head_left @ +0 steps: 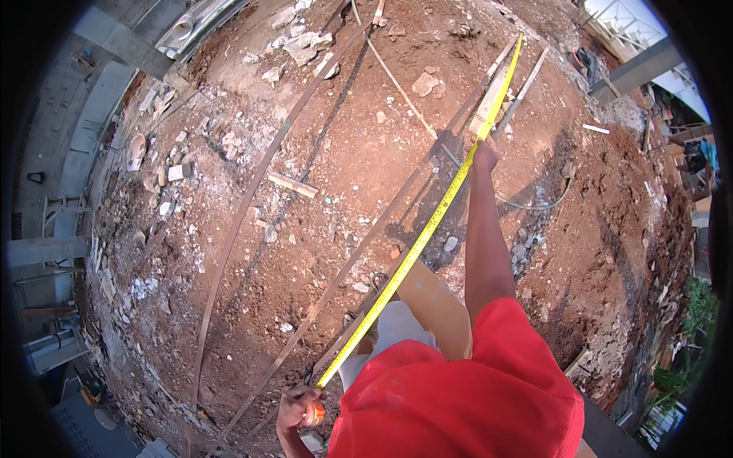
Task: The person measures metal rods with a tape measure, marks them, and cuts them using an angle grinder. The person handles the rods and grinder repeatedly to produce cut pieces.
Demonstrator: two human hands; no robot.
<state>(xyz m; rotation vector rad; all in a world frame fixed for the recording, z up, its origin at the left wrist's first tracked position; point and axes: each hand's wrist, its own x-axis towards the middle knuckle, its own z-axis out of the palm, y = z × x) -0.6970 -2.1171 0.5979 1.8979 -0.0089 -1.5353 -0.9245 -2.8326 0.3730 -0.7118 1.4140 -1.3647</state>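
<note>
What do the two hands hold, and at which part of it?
The left hand holds the yellow tape measure by its case; the right hand pins the tape blade farther out.

Open red soil is left to the left of the yellow tape (427,229), crossed only by long metal strips (252,198). Rubble (301,42) is piled at the tape's far end. Right of the tape, passage is narrowed by a hose (534,206) and stones (527,244).

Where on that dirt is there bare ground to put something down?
Barest is the red soil between the long curved metal strip and the yellow tape measure. Crowded: the rubble at the left and the stones at the top. The left hand and right hand hold the tape.
</note>
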